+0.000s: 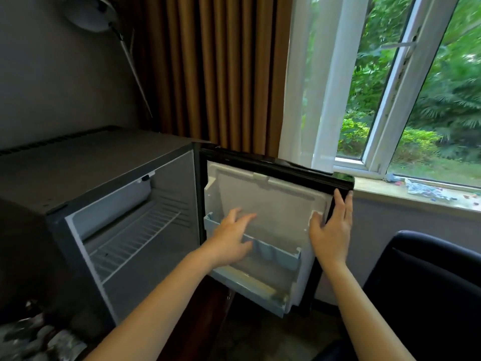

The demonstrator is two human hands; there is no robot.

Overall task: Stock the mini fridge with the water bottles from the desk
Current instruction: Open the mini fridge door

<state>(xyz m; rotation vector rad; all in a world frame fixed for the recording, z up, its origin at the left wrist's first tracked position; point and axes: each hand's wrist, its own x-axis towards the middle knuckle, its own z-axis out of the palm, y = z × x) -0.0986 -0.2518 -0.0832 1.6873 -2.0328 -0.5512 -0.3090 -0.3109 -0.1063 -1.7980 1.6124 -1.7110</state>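
Observation:
The dark mini fridge stands open, its white inside holding a wire shelf and nothing on it. Its door swings out to the right, with two pale blue door racks. My right hand grips the door's outer edge, fingers over the black rim. My left hand hovers with fingers spread and relaxed in front of the upper door rack. No water bottle is in view, and no desk.
A dark chair stands at the right, close to the door. Behind are brown curtains, an open window and a sill with small items. A lamp hangs at upper left.

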